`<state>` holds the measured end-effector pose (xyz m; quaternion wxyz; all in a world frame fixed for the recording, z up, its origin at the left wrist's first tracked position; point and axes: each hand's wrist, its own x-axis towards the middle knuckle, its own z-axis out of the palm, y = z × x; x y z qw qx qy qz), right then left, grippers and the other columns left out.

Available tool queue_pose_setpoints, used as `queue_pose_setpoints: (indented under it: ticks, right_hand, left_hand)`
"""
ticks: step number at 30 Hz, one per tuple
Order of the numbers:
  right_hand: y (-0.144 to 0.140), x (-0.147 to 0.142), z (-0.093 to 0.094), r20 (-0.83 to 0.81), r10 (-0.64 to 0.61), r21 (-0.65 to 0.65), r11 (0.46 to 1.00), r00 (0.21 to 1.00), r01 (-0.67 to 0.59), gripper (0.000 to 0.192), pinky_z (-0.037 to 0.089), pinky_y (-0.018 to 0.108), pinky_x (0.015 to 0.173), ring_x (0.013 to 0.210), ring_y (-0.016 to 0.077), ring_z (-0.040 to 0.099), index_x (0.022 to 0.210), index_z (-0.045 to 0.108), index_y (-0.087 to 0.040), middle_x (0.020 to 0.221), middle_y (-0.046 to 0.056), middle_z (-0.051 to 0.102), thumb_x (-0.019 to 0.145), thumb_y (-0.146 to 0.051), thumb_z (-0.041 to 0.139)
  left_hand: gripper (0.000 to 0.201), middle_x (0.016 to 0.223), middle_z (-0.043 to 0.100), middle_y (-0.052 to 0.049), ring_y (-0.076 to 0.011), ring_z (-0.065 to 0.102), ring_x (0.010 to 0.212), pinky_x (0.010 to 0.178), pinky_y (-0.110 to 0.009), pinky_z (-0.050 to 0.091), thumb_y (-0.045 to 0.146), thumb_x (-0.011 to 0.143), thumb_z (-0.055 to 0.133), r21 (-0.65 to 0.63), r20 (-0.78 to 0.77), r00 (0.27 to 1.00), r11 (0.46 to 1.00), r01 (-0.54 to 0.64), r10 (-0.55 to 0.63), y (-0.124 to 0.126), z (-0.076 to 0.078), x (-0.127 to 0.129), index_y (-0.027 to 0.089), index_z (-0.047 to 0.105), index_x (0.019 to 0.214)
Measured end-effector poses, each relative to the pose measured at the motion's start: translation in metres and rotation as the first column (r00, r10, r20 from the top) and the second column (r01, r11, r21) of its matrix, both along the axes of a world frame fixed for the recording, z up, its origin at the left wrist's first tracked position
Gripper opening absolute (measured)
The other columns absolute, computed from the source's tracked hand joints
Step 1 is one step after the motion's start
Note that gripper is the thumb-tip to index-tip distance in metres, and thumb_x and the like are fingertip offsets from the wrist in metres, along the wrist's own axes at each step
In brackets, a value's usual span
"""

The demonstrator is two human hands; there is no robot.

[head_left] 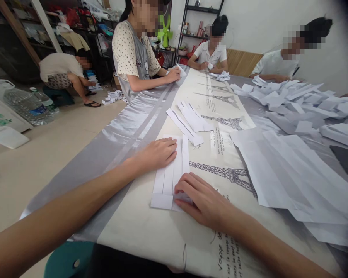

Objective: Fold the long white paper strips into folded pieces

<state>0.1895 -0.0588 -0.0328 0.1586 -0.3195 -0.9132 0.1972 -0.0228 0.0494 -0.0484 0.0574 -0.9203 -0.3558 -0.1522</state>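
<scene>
A white sheet of paper (171,175), creased into long narrow pleats, lies on the printed tablecloth (220,112) in front of me. My left hand (156,153) lies flat on its upper left part, fingers together, pressing it down. My right hand (203,199) presses on the sheet's near end, where a short flap is folded across the pleats; the fingertips cover that fold's right side. Neither hand lifts the sheet off the table.
Folded paper strips (190,119) lie beyond the sheet. Flat white sheets (284,173) spread at right, a heap of folded papers (307,104) behind. Three people work along the table's far sides, another crouches on the floor at left near water bottles (29,104).
</scene>
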Motion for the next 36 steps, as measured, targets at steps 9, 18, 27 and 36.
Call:
queue_pose_setpoints:
  ticks: [9, 18, 27, 36]
  right_hand:
    - [0.003, -0.003, 0.002, -0.055, -0.003, -0.024, 1.000, 0.998, 0.002, 0.012, 0.044, 0.030, 0.074, 0.081, 0.0163, 0.048, 0.089, 0.051, -0.019, 0.091, 0.003, 0.055, 0.100, -0.019, 0.052]
    - [0.007, 0.006, 0.003, -0.118, -0.069, -0.152, 0.987, 0.991, 0.051, 0.010, 0.045, 0.025, 0.065, 0.074, 0.0122, 0.050, 0.092, 0.052, -0.020, 0.095, 0.001, 0.054, 0.098, -0.026, 0.058]
    - [0.014, 0.029, 0.029, -0.157, -0.066, -0.345, 0.938, 0.985, 0.008, 0.026, 0.041, 0.024, 0.055, 0.053, 0.0087, 0.049, 0.082, 0.060, -0.019, 0.063, -0.005, 0.056, 0.093, -0.042, 0.066]
    - [-0.002, 0.017, 0.032, -0.004, -0.044, -0.504, 0.863, 0.999, 0.036, 0.027, 0.038, 0.021, 0.050, 0.047, 0.0063, 0.049, 0.065, 0.059, -0.018, 0.058, -0.005, 0.062, 0.092, -0.017, 0.056]
  left_hand:
    - [0.027, 0.127, 0.065, -0.016, -0.0272, 0.056, 0.128, 0.110, -0.044, 0.045, 0.020, 0.101, 0.042, -0.001, 0.088, 0.995, 0.999, 0.051, -0.051, 0.002, 0.000, -0.001, 0.011, 0.067, 0.107]
    - [0.027, 0.128, 0.058, -0.012, -0.0231, 0.056, 0.121, 0.106, -0.039, 0.045, 0.027, 0.102, 0.042, -0.219, 0.303, 0.939, 0.948, 0.231, -0.159, -0.006, 0.028, -0.009, 0.018, 0.057, 0.123]
    - [0.036, 0.108, 0.059, -0.006, -0.0231, 0.055, 0.097, 0.087, -0.035, 0.046, 0.056, 0.094, 0.058, -0.521, 0.167, 0.915, 0.755, 0.398, -0.368, -0.039, 0.055, 0.002, 0.020, 0.059, 0.095]
    - [0.035, 0.109, 0.060, -0.006, -0.0227, 0.054, 0.098, 0.088, -0.035, 0.043, 0.053, 0.098, 0.052, -0.587, 0.202, 0.913, 0.703, 0.403, -0.354, -0.040, 0.062, 0.000, 0.020, 0.059, 0.089]
